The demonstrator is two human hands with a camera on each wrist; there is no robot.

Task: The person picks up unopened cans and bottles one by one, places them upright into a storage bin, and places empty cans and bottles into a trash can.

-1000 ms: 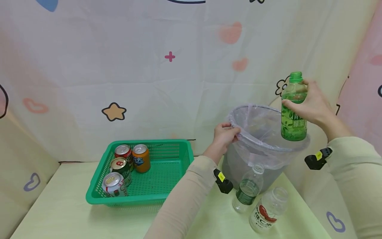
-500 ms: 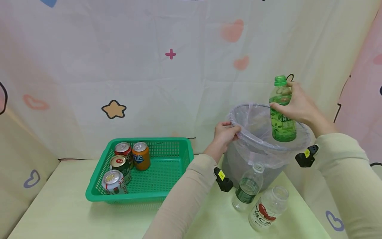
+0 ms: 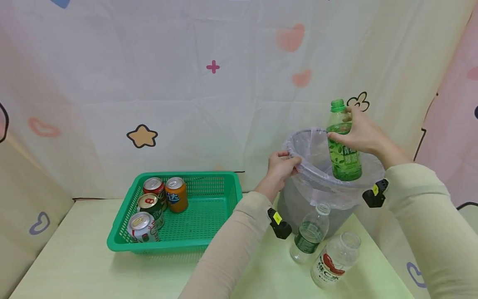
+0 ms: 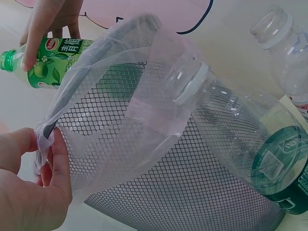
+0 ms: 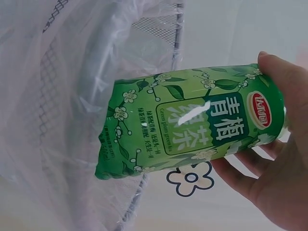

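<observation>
My right hand [image 3: 362, 132] grips a green plum tea bottle [image 3: 344, 160] around its upper half, held upright with its base over the mouth of the mesh trash bin [image 3: 298, 199]. In the right wrist view the printed label of the bottle [image 5: 192, 120] faces the camera, and the fingers wrap its neck end. My left hand [image 3: 281, 169] pinches the bin's rim and the translucent plastic liner [image 3: 313, 169] at the left side. The left wrist view shows thumb and fingers of the left hand [image 4: 36, 178] closed on the liner's gathered edge.
In front of the bin stand a clear bottle with a green label [image 3: 309, 236] and a clear bottle with a red-and-white label [image 3: 334, 261]. At left, a green plastic basket [image 3: 201, 245] holds several cans, one an orange can [image 3: 176, 195]. A patterned curtain [image 3: 179, 83] hangs behind.
My right hand has carried the green tea bottle leftward and slightly down, from the bin's right side to over its opening. The left hand keeps its place on the rim.
</observation>
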